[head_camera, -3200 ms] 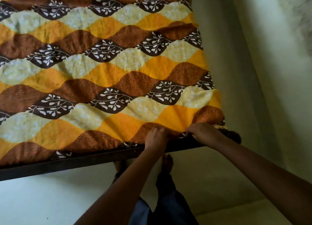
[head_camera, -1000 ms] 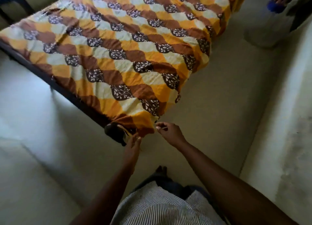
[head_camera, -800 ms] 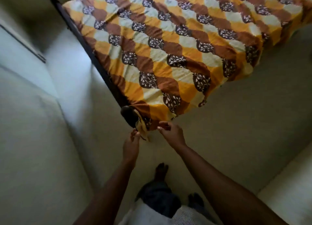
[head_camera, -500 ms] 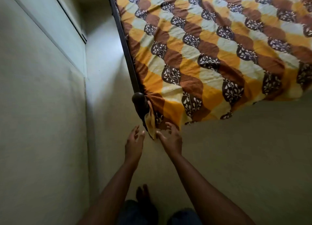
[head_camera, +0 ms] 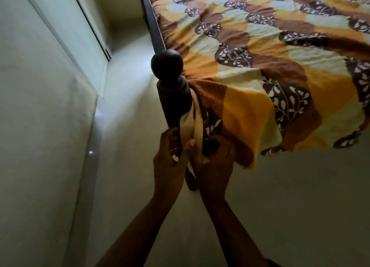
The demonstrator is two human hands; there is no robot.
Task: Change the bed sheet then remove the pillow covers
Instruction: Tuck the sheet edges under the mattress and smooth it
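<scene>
Both hands are meeting near the centre of the view, just under the dark bedpost [head_camera: 172,94], where a corner of the bed sheet [head_camera: 260,70] is hanging bunched. Left hand [head_camera: 169,162] is reaching up from 7 o'clock with fingers curled and thumb pressing a pale fold of the sheet corner [head_camera: 190,130]; it is pinching cloth, not spread wide. Right hand [head_camera: 215,166] is coming in from 5 o'clock, fingers hooked up into the brown-and-orange folds, gripping the same corner just beside the left. Likely reason for using both: the corner is gathered tight at the post, so one hand is steadying the fold while the other is tugging or tucking. Cannot tell which way the cloth is going. Both forearms are stretching forward, converging, wrists close together. Rest of the sheet is lying spread over the bed toward 1 to 3 o'clock, wrinkled near the post, its near edge drooping above the floor [head_camera: 290,196]. Bed rail [head_camera: 152,20] is running off to 12 o'clock, and the wall [head_camera: 40,126] is filling 9 o'clock. Pillows are not showing.
</scene>
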